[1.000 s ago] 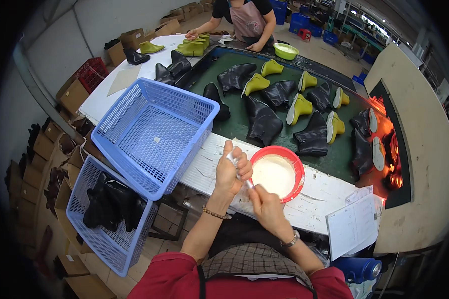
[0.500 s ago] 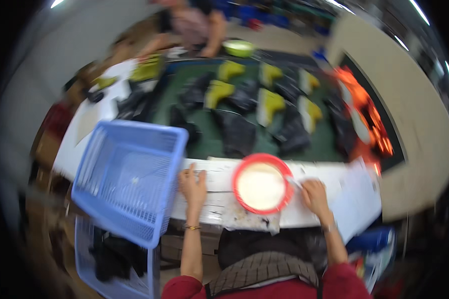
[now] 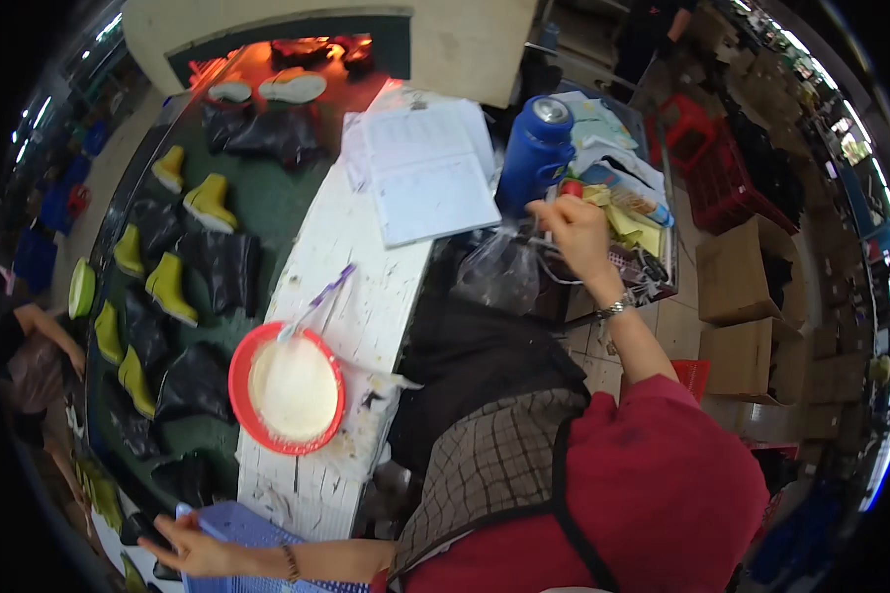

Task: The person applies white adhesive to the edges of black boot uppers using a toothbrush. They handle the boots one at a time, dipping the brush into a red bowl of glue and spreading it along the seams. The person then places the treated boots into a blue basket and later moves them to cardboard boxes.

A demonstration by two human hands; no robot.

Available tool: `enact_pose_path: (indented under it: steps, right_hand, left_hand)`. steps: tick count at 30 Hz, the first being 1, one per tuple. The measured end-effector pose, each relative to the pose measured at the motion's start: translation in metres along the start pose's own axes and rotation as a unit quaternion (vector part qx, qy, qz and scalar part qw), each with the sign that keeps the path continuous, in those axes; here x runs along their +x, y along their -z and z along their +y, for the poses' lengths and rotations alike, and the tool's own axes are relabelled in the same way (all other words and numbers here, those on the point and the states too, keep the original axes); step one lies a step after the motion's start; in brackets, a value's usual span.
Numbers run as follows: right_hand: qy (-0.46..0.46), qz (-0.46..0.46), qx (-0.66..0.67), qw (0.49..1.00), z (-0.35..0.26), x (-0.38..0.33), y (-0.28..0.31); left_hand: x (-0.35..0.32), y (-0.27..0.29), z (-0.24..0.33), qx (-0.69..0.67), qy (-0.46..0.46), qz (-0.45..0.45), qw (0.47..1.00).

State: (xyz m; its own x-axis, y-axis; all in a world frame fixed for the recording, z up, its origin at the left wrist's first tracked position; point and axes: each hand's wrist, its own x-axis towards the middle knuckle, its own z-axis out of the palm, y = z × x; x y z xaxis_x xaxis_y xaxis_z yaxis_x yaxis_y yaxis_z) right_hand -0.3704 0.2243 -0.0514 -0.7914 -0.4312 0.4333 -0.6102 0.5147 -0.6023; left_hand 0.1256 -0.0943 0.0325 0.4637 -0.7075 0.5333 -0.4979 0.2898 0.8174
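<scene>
Left hand [image 3: 190, 550] is extended at the corner of the blue basket [image 3: 252, 522], fingers spread, nothing seen in it; contact with the basket cannot be confirmed. Right hand [image 3: 574, 234] is raised just beside the blue flask [image 3: 536, 163], near the yellow scraps [image 3: 638, 233]; its fingers are partly curled, and whether they pinch anything cannot be told. The red bowl [image 3: 238, 390], containing white liquid [image 3: 292, 395], stands on the white bench [image 3: 378, 296] near the person's side, presumably for short reach. The brush [image 3: 328, 289] leans across its rim, handle outward on the bench, an arrangement judged to keep the grip end clean and ready. Black boots [image 3: 203, 383] and yellow boots [image 3: 172, 289] lie beyond the bench, apparently set apart from the liquid. Papers [image 3: 435, 198] lie at the bench end, likely clear of splashes. Compared with half a second earlier, the view has turned to the right; the right hand, then at the brush, is now well apart from it, and the brush is unheld. The bowl remains on the bench.
</scene>
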Motion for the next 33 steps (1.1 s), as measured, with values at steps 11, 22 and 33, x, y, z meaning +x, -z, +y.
enact_pose_path:
  steps: [11, 22, 33]
  right_hand:
    - [-0.12, 0.061, -0.017, 0.991, 0.19, 0.008, 0.076]
    - [-0.113, 0.222, 0.072, 0.966, 0.241, 0.064, 0.09]
    - [-0.067, 0.066, -0.005, 0.996, 0.262, 0.072, 0.082]
  left_hand:
    - [-0.063, -0.066, 0.045, -0.187, 0.029, -0.166, 0.968]
    - [-0.084, -0.087, 0.094, -0.131, 0.057, -0.178, 0.974]
    - [-0.099, -0.114, 0.117, -0.081, -0.016, -0.248, 0.965]
